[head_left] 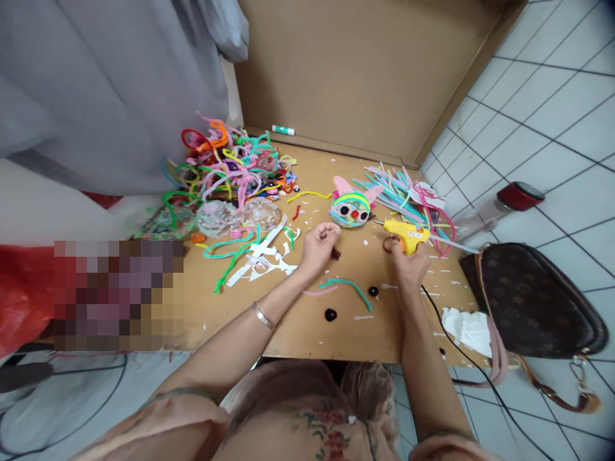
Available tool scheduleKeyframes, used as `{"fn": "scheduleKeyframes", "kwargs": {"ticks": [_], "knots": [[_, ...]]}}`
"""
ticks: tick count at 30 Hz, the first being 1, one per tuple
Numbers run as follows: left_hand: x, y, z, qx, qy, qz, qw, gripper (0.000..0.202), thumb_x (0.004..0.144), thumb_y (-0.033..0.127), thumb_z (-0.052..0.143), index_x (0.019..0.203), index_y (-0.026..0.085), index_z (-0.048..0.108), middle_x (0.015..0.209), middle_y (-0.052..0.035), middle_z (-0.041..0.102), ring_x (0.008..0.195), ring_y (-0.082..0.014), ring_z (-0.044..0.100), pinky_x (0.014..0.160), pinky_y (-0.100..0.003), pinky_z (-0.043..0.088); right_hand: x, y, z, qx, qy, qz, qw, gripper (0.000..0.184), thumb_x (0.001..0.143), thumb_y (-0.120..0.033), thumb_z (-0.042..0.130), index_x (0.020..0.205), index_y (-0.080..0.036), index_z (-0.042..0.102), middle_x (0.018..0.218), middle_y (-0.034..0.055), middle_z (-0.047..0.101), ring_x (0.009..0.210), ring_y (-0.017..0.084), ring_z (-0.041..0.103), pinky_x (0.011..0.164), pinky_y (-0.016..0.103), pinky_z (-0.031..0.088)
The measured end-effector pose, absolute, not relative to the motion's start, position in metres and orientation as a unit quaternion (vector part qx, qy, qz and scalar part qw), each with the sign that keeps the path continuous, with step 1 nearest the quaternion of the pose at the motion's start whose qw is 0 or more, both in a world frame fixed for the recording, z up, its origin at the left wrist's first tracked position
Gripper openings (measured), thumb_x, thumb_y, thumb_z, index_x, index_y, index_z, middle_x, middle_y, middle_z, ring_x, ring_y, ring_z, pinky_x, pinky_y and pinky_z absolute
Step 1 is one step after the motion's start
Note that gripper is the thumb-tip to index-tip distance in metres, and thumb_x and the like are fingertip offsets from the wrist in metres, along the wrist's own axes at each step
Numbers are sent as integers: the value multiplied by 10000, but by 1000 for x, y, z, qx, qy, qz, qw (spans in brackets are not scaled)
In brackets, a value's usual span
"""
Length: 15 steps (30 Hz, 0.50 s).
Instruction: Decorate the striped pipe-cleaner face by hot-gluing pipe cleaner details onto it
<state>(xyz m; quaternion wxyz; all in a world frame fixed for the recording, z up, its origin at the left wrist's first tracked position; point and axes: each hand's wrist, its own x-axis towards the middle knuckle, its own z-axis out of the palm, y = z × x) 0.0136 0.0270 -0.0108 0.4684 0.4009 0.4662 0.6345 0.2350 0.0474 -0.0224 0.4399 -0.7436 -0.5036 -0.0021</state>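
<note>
On the bench [307, 320], your right hand [409, 264] gripped the yellow glue gun [407, 232], at 3 o'clock from the pipe-cleaner face [352, 208]. I judged that its hot nozzle could burn your left hand [318, 246], which was closed on a brown tuft [336, 254]. The gun's long axis ran from 3 to 9 o'clock, with the nozzle toward 9.

Place: a home craft corner, set low on the floor.
Floor: white tiles [552, 96] with dark grout.
Work surface: a brown board [230, 314] backed by a brown panel [360, 70].
Craft clutter: heaped pipe cleaners [230, 160], paper scraps [262, 259], a yellow glue gun [406, 234].
Household signs: a handbag [528, 301] on the tiles, grey cloth [120, 83] hanging at the side.
</note>
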Motion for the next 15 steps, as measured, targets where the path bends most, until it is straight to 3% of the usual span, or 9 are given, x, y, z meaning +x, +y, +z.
{"fn": "scheduleKeyframes", "kwargs": {"ticks": [5,10,15], "knots": [[12,28,-11,396,465,638,469,157,744,323,732,735,185,658,642,29,602,567,-82,500,542,-189,433,258,52,-22,-797,-422,53,429,507,710,-605,650,969,-169,645,901,123,706,829,285,627,767,419,514],[10,31,-14,399,462,641,466,137,750,310,708,737,184,656,632,25,594,544,-79,487,517,-189,404,255,48,-26,-821,-445,47,355,487,669,-551,696,963,-164,672,987,171,730,932,328,667,820,435,526],[5,36,-14,401,460,653,449,176,752,338,702,734,178,633,644,28,584,529,-69,467,503,-185,373,257,50,-36,-819,-465,6,336,425,699,-524,654,929,-166,669,922,173,724,927,341,662,825,455,524]]}}
